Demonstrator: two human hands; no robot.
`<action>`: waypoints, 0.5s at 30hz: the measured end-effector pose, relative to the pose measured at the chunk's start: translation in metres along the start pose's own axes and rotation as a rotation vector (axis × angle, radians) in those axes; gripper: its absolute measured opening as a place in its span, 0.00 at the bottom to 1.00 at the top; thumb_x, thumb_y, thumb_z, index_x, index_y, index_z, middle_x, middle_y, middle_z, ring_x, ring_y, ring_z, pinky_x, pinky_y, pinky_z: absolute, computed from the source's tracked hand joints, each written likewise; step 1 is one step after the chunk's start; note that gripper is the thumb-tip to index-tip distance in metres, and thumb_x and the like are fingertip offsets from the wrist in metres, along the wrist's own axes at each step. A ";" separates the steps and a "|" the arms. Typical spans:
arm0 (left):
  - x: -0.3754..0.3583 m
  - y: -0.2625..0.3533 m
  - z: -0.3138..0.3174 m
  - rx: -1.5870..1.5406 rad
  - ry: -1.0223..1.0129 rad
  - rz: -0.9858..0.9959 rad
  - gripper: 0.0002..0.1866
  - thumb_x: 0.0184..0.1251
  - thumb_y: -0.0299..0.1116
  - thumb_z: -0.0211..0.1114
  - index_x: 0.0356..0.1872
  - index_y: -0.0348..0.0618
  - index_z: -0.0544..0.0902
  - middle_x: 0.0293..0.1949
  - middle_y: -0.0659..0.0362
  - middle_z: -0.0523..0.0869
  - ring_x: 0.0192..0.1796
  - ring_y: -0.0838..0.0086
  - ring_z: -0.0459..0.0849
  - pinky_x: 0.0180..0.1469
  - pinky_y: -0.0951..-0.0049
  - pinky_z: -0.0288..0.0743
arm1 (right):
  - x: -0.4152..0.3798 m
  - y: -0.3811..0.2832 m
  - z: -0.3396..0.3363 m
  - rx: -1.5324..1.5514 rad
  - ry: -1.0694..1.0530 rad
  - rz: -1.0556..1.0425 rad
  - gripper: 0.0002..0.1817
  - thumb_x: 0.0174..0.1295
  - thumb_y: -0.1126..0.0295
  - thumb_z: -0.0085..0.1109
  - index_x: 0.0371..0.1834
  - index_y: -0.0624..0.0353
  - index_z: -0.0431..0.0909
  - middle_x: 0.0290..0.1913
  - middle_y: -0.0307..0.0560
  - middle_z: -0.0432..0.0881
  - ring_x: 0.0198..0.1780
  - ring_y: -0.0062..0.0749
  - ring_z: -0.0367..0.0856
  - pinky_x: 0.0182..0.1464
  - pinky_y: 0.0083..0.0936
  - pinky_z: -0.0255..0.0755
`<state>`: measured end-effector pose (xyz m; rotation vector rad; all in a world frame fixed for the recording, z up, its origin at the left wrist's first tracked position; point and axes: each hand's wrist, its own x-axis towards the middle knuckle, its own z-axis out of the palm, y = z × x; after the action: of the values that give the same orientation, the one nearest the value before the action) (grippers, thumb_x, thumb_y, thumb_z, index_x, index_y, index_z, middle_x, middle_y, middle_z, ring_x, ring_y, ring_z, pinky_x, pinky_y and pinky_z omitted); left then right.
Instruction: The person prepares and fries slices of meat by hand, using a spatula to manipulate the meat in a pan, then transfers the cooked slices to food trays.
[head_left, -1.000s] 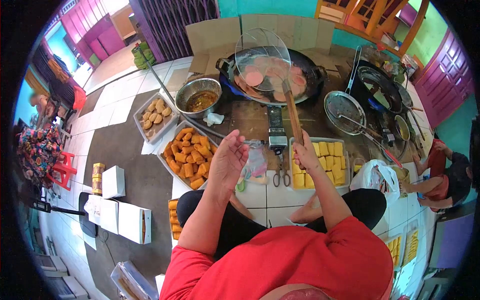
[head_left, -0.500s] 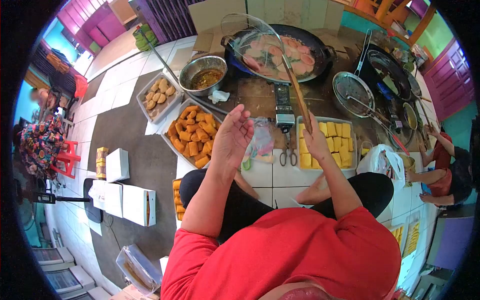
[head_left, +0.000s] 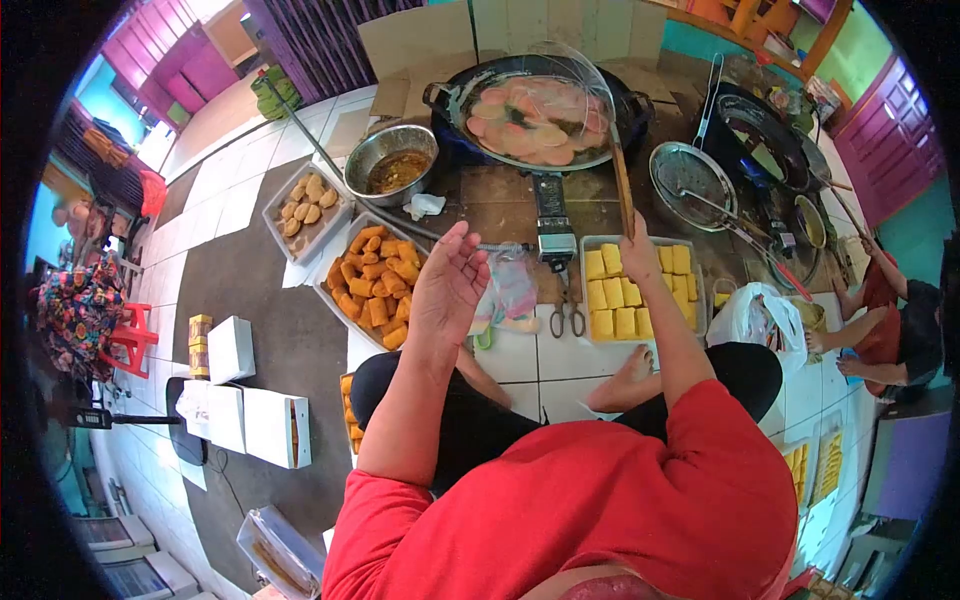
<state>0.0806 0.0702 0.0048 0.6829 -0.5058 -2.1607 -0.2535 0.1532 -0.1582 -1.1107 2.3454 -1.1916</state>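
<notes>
My right hand (head_left: 641, 258) grips the wooden handle (head_left: 622, 185) of a wire strainer, whose blurred head lies over the right part of a large black wok (head_left: 640, 110). Pale pinkish pieces (head_left: 525, 125) float in the wok. Palm turned up and fingers apart, my left hand (head_left: 452, 285) holds nothing. It is raised beside a tray of orange-brown rolls (head_left: 375, 275). Below my right hand sits a tray of yellow blocks (head_left: 625, 322). Between the two trays lie a plastic bag (head_left: 512, 285) and scissors (head_left: 567, 318).
A metal bowl of sauce (head_left: 392, 172) and a tray of round pieces (head_left: 305, 208) stand at the left. At the right are a resting strainer (head_left: 692, 180), a second wok (head_left: 765, 140) and a white bag (head_left: 757, 322). Other people sit at both sides.
The strainer head has moved right across the wok and uncovered more of the floating pieces. My right hand has shifted slightly right; my left hand remains raised and open.
</notes>
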 end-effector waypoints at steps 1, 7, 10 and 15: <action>0.001 -0.001 0.001 0.002 0.008 0.002 0.13 0.68 0.36 0.62 0.52 0.47 0.78 0.40 0.65 0.82 0.40 0.77 0.81 0.44 0.77 0.77 | 0.001 -0.004 0.000 0.164 -0.047 0.117 0.34 0.63 0.72 0.46 0.74 0.45 0.50 0.25 0.50 0.75 0.18 0.35 0.72 0.19 0.31 0.65; 0.007 -0.005 0.002 0.011 0.019 0.005 0.14 0.68 0.35 0.62 0.52 0.46 0.78 0.40 0.65 0.82 0.41 0.77 0.80 0.45 0.77 0.77 | -0.037 -0.059 -0.015 0.625 -0.126 0.305 0.35 0.63 0.72 0.46 0.74 0.47 0.49 0.25 0.37 0.67 0.16 0.20 0.63 0.16 0.22 0.60; 0.008 -0.008 0.008 0.033 0.019 -0.013 0.14 0.68 0.35 0.62 0.53 0.46 0.78 0.40 0.64 0.82 0.40 0.76 0.80 0.45 0.77 0.77 | -0.051 -0.066 -0.023 0.570 -0.133 0.281 0.35 0.63 0.73 0.47 0.75 0.47 0.48 0.25 0.36 0.66 0.16 0.18 0.61 0.15 0.19 0.58; 0.009 -0.012 0.012 0.027 0.005 -0.028 0.15 0.68 0.35 0.62 0.53 0.46 0.78 0.41 0.64 0.82 0.40 0.76 0.80 0.44 0.77 0.77 | -0.031 -0.023 -0.020 0.260 -0.036 -0.160 0.36 0.65 0.71 0.48 0.76 0.47 0.46 0.36 0.50 0.79 0.29 0.42 0.78 0.31 0.36 0.71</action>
<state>0.0614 0.0718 0.0047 0.7141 -0.5268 -2.1813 -0.2325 0.1797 -0.1307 -1.2317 2.0342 -1.4695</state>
